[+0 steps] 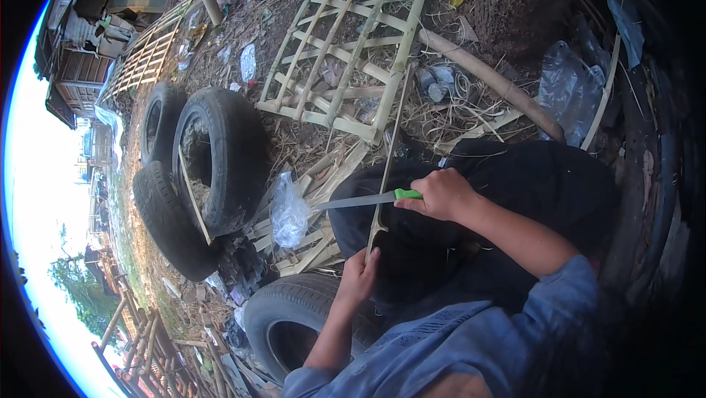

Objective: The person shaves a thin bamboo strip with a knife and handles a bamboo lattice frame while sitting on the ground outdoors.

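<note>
Right hand: the right hand [439,196] is clamped around the green handle of a knife [364,200], blade pointing to the person's left.
Left hand: the left hand [359,277] grips the lower end of a thin bamboo strip [387,162].
Strip: it runs up from the lap, crossing under the blade, toward a bamboo lattice [346,59] on the ground.
Surroundings: tyres [220,162] lie to the left, a plastic bag [288,215] beside them.

Littered ground [243,23]: tyres [220,159], bamboo lattice [346,59]
</note>
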Demonstrator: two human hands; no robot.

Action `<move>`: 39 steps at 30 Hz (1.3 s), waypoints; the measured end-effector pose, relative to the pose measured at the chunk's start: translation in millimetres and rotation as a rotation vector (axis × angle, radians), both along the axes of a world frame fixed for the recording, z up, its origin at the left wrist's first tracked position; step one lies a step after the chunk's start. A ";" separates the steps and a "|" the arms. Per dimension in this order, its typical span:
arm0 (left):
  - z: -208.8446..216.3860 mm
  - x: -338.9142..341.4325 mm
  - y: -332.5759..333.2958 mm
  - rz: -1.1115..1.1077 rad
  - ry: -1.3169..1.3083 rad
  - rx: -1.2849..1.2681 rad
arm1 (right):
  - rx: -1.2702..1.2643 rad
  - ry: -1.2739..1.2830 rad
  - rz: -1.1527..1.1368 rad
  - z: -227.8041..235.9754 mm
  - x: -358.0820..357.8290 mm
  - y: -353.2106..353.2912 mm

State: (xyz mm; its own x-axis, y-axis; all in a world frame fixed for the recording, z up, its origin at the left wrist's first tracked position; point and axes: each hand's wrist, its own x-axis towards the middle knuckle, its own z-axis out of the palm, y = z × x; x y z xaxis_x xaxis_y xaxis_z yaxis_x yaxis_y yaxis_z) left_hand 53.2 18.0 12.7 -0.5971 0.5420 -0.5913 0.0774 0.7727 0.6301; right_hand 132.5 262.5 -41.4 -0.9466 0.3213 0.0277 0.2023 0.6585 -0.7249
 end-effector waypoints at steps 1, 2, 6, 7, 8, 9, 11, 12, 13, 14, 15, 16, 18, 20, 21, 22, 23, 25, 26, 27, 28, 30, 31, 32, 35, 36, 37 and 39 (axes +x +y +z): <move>-3.8 0.4 -0.7 -0.004 0.004 -0.007 | 0.019 -0.009 0.012 -2.8 -1.2 -1.2; -9.1 0.0 -0.7 -0.026 0.045 -0.011 | 0.040 -0.020 0.022 -6.6 -3.2 -1.2; -13.4 4.1 4.0 -0.042 0.129 0.011 | 0.085 0.027 0.023 -20.1 -8.7 0.9; -12.9 3.5 3.9 -0.046 0.129 0.006 | 0.094 0.034 0.032 -21.3 -9.8 0.6; -12.6 3.3 3.6 -0.051 0.130 -0.004 | 0.103 0.039 0.042 -22.0 -10.2 0.8; -12.7 3.3 3.5 -0.057 0.131 -0.015 | 0.100 0.035 0.039 -22.3 -11.3 1.4; -11.3 4.0 8.0 -0.047 0.140 -0.009 | 0.111 0.026 0.045 -23.3 -14.7 2.2; -10.2 5.2 9.6 -0.036 0.155 -0.001 | 0.107 0.024 0.052 -24.3 -15.7 2.2; -9.0 7.1 9.8 -0.029 0.152 -0.005 | 0.126 0.032 0.055 -25.2 -16.7 2.3; -7.5 8.1 11.2 -0.037 0.179 -0.019 | 0.148 0.040 0.055 -25.1 -17.9 3.7; -6.8 9.0 11.5 -0.044 0.206 -0.033 | 0.148 0.038 0.059 -25.7 -19.2 4.6; -8.2 9.3 10.5 -0.039 0.204 -0.033 | 0.177 0.059 0.061 -27.0 -20.6 5.1; -12.2 10.1 8.6 -0.036 0.214 -0.047 | 0.205 0.078 0.068 -33.5 -23.1 7.7; -13.4 9.7 10.5 -0.037 0.223 -0.039 | 0.278 0.115 0.100 -41.6 -25.8 12.1; -12.5 9.0 10.9 -0.044 0.236 -0.031 | 0.277 0.114 0.108 -42.4 -28.3 12.3; -11.4 10.0 10.4 -0.036 0.234 -0.032 | 0.311 0.136 0.109 -42.9 -30.8 12.2; -10.7 11.0 10.6 -0.023 0.234 -0.025 | 0.346 0.161 0.112 -43.7 -34.8 13.4; -11.6 8.9 10.8 0.002 0.235 -0.020 | 0.356 0.165 0.097 -47.1 -40.1 29.6; -13.3 7.4 10.6 0.004 0.215 -0.023 | 0.362 0.168 0.079 -51.5 -42.7 35.7; -12.2 7.5 10.7 0.003 0.199 -0.015 | 0.408 0.182 0.093 -51.9 -44.4 39.3; -10.7 7.8 9.3 0.018 0.204 -0.011 | 0.398 0.115 0.001 -50.4 -51.8 49.8; -10.7 9.0 11.4 -0.015 0.214 -0.005 | 0.293 -0.157 -0.283 -35.9 -60.4 100.4; -6.4 8.3 9.6 -0.006 0.161 -0.038 | 0.293 -0.234 -0.384 -29.1 -62.2 129.8; -10.6 7.0 7.1 0.000 0.167 -0.032 | 0.372 -0.332 -0.394 -16.8 -60.1 151.1; -24.2 16.0 -1.6 -0.008 0.158 0.060 | 0.380 -0.420 -0.783 -5.6 -21.1 244.4; -26.7 15.6 -11.2 0.005 0.164 0.109 | 0.403 -0.425 -0.781 6.2 -22.5 245.5; -33.1 3.2 -12.4 0.032 0.117 0.103 | 0.428 -0.369 -0.720 16.3 -25.3 243.0; -23.8 4.2 -13.5 0.076 0.019 0.067 | 0.453 -0.335 -0.611 25.0 -18.4 214.8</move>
State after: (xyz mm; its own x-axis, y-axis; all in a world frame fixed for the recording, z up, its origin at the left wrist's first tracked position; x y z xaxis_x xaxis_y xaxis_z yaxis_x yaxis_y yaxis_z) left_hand 57.4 4.5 -11.1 -0.6486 0.5327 -0.5437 0.0327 0.7332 0.6793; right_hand 114.1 477.3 -16.4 -0.5897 0.8072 0.0253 0.7773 0.5757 -0.2538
